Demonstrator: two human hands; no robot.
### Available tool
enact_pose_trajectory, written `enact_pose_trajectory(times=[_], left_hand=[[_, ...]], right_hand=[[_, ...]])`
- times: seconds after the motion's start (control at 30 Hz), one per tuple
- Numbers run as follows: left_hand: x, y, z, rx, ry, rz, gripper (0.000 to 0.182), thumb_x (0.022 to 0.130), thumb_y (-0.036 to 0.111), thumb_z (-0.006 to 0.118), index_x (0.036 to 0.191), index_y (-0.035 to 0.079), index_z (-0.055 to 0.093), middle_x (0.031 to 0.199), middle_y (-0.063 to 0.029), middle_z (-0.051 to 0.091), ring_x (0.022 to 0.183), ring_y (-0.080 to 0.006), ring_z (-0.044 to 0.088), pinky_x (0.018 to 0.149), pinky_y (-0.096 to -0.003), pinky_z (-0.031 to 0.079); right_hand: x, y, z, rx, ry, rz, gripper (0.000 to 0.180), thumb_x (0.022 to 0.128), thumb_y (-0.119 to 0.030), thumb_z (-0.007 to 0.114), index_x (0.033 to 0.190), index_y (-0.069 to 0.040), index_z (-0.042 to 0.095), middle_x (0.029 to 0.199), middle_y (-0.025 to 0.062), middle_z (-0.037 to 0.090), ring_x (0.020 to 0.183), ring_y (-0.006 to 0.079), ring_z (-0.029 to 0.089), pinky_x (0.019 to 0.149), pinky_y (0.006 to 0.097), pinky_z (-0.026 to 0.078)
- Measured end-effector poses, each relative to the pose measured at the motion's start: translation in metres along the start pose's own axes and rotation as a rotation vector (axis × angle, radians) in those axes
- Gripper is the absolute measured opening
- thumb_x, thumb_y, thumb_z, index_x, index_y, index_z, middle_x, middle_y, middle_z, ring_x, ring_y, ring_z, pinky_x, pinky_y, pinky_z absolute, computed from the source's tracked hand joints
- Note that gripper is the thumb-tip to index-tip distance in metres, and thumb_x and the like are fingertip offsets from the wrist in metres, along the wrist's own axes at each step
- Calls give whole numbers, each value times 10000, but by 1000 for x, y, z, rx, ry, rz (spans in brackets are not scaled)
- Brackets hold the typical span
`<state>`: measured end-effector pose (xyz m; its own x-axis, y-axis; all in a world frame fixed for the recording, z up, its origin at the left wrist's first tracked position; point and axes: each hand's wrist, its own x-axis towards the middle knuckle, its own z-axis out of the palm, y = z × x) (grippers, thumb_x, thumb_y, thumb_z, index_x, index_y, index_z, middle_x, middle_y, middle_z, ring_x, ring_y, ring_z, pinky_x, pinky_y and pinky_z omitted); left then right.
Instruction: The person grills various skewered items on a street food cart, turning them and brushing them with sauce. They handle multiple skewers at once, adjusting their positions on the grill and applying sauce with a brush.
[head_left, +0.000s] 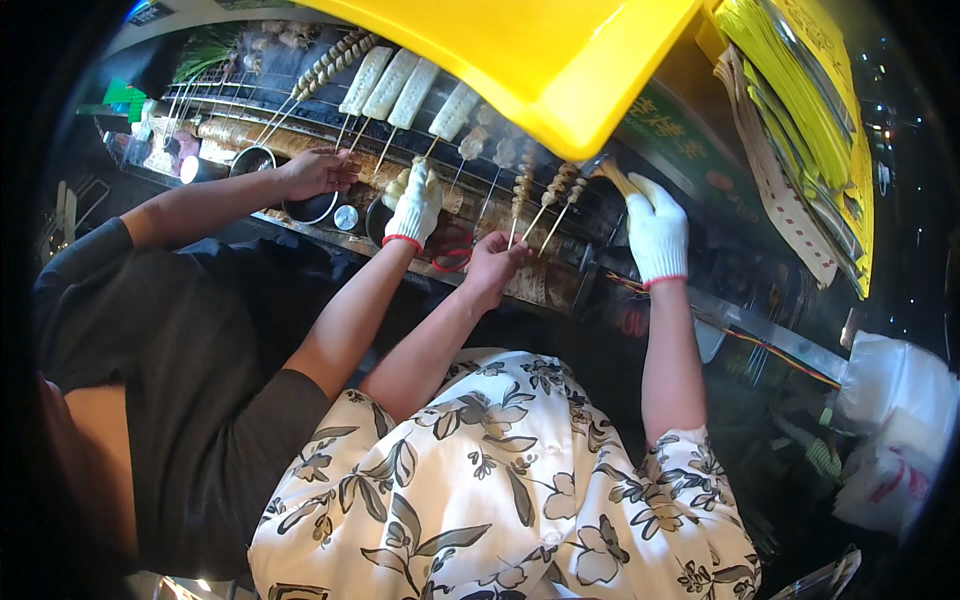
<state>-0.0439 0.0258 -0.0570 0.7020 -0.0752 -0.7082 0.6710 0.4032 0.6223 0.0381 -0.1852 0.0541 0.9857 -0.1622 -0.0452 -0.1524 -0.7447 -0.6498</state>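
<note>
My bare left hand (495, 266) pinches the wooden stick ends of several coiled food skewers (556, 186) lying over a long grill. In a white knit glove with a red cuff, my right hand (658, 225) grips the wooden handle of a basting brush (619, 178). The brush head is at the right end of these skewers, partly behind the yellow tray's corner. Left of them, skewers with pale meat-like pieces (472, 142) rest on the grill, beside several flat white scored slabs on sticks (405, 86).
A co-worker's bare hand (322, 174) and gloved hand (415, 201) work at the left skewers. A yellow plastic tray (555, 82) overhangs the grill. Metal cups (311, 208) line its front ledge. Yellow bags (802, 112) hang upper right; white plastic bags (892, 382) are lower right.
</note>
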Motion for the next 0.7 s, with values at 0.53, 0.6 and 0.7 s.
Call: enact_pose_trajectory(times=[0.53,0.6,0.7], left_hand=[[4,-8,-13,-38,-82,-54,134,998,202,570,1000,74,607,841,23,648,556,-28,420,482,-188,312],[6,-4,-14,-38,-108,-36,124,996,196,573,1003,76,606,848,24,648,552,-27,412,482,-187,307],[4,-9,-16,-16,-103,-43,101,994,180,575,992,82,602,854,23,652,549,-25,407,482,-185,300]], right_hand=[[-24,0,0,212,-44,121,299,918,-103,581,1191,-30,680,814,6,671,620,55,527,570,238,444],[-6,0,5,105,-26,121,312,915,-160,588,1184,-23,668,980,120,711,839,191,650,771,310,504],[3,2,11,-26,-11,58,315,918,-154,571,1193,-31,665,1052,149,716,915,223,678,837,322,509]])
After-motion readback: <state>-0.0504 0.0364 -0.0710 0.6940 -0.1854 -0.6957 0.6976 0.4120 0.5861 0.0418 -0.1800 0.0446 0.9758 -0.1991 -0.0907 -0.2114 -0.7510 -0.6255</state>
